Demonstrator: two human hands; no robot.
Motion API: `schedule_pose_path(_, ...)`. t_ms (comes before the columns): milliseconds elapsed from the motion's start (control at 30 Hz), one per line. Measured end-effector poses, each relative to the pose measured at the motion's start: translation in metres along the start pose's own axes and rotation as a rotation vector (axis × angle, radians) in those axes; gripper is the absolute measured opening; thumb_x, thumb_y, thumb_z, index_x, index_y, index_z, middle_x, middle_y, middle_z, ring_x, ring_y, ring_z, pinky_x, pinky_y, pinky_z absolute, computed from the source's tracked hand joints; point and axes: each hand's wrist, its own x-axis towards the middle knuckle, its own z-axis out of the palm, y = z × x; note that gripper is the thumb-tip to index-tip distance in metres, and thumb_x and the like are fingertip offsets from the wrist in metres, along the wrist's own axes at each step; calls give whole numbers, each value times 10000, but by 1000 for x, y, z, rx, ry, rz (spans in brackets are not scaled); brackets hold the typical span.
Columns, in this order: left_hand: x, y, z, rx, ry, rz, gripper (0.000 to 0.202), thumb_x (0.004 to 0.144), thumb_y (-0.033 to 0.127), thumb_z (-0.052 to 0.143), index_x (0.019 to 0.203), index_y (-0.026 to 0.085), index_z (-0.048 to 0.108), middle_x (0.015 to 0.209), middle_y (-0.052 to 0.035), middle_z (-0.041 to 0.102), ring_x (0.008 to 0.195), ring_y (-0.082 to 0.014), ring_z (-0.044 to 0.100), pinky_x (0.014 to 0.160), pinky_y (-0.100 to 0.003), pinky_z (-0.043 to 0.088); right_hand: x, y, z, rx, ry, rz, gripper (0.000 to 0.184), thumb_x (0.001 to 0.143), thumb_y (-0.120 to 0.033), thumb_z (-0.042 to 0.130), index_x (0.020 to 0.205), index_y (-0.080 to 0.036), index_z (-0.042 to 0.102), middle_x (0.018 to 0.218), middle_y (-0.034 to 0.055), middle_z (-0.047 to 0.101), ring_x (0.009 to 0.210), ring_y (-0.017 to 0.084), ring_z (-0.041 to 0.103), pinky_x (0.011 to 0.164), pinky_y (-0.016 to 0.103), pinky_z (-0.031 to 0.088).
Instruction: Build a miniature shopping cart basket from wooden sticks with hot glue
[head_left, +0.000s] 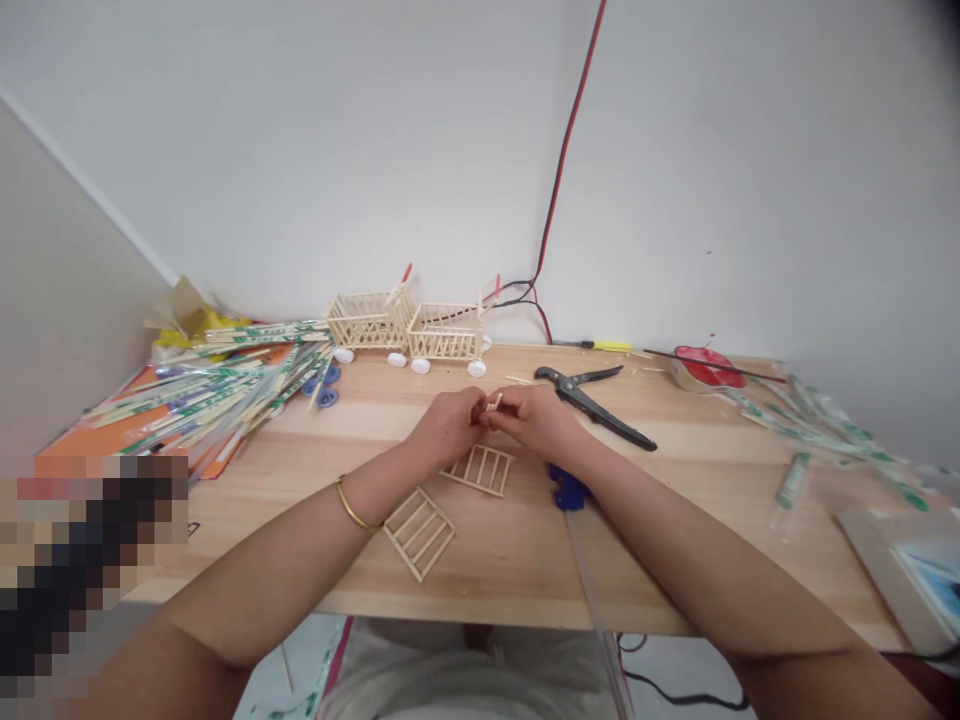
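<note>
My left hand point(450, 418) and my right hand point(531, 412) meet over the middle of the wooden table. Both have their fingers closed on small pale wooden sticks point(493, 403), mostly hidden by the fingertips. Just below them lies a ladder-like stick frame point(484, 470), partly covered by my left hand. A second stick frame point(420, 533) lies flat nearer the front edge, beside my left wrist. Under my right forearm sits a blue tool point(570, 490), partly hidden, with a long clear rod running off the table's front edge.
Two stick carts point(448, 333) with white wheels stand at the back. Wrapped chopsticks point(217, 385) and blue wheels point(326, 397) lie left. Black-handled cutters point(600, 405) are right of my hands. Farther right are a red-lined bowl point(705, 370) and a box point(892, 575).
</note>
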Motion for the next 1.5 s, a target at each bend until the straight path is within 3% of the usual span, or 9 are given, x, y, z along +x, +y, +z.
schedule_pose_path(400, -4, 3, -1, -21, 21, 10, 70, 732, 152, 556, 796, 163, 585, 702, -10, 635, 655, -154, 566, 592, -246, 366, -2, -3, 3, -73, 26, -48, 91, 824, -197, 622, 790, -170, 702, 799, 45, 708, 743, 154, 614, 698, 257, 415)
schedule_pose_path(600, -2, 2, -3, -28, 13, 18, 140, 745, 176, 548, 871, 173, 611, 778, -18, 671, 712, -163, 595, 649, -255, 402, -4, -6, -1, -51, 34, -59, 61, 790, -161, 652, 761, -156, 705, 791, 41, 710, 749, 144, 617, 704, 243, 414)
schedule_pose_path(700, -2, 3, -7, -160, 6, 42, 190, 755, 230, 572, 931, 184, 628, 855, -14, 692, 787, -167, 618, 722, -265, 437, -5, -5, -7, 49, 71, -52, 89, 792, -185, 640, 731, -160, 699, 760, 23, 707, 724, 139, 623, 686, 235, 421)
schedule_pose_path(800, -3, 7, -12, -419, -80, 69, 232, 774, 280, 574, 974, 183, 639, 948, -23, 705, 897, -172, 634, 818, -277, 458, -6, -2, -11, 208, 92, 12, 121, 792, -236, 629, 729, -155, 693, 693, 13, 695, 677, 139, 630, 643, 230, 440)
schedule_pose_path(933, -5, 13, -16, -623, -166, 12, 272, 823, 325, 519, 977, 156, 666, 936, -47, 716, 917, -184, 647, 849, -302, 472, -6, 1, -10, 412, 99, 128, 174, 771, -308, 635, 748, -141, 678, 628, 22, 680, 613, 138, 626, 591, 233, 468)
schedule_pose_path(1167, -8, 21, -19, -319, -40, -44, 318, 859, 338, 439, 734, 173, 680, 745, -13, 711, 736, -163, 628, 704, -254, 450, -2, -2, -8, 542, 166, 228, 260, 702, -418, 687, 720, -158, 670, 633, 11, 664, 577, 124, 592, 564, 238, 481)
schedule_pose_path(1367, -10, 26, -22, -195, 31, -12, 321, 862, 301, 423, 660, 176, 639, 644, 8, 659, 576, -128, 543, 602, -233, 393, -1, -8, -7, 476, 231, 160, 208, 731, -364, 673, 707, -158, 687, 733, 29, 697, 729, 157, 635, 689, 265, 489)
schedule_pose_path(1433, -11, 26, -24, -207, 30, -5, 329, 864, 324, 424, 672, 181, 649, 638, 11, 654, 569, -129, 530, 590, -233, 386, -2, -8, -9, 453, 217, 151, 227, 746, -380, 660, 741, -156, 696, 746, 29, 694, 747, 162, 637, 694, 269, 490)
schedule_pose_path(1500, -11, 26, -26, -226, 21, -5, 342, 864, 347, 428, 671, 182, 658, 638, 9, 653, 589, -134, 535, 598, -234, 391, -3, -5, -19, 427, 128, 156, 301, 744, -415, 661, 889, -153, 700, 790, 33, 696, 766, 169, 642, 703, 281, 498)
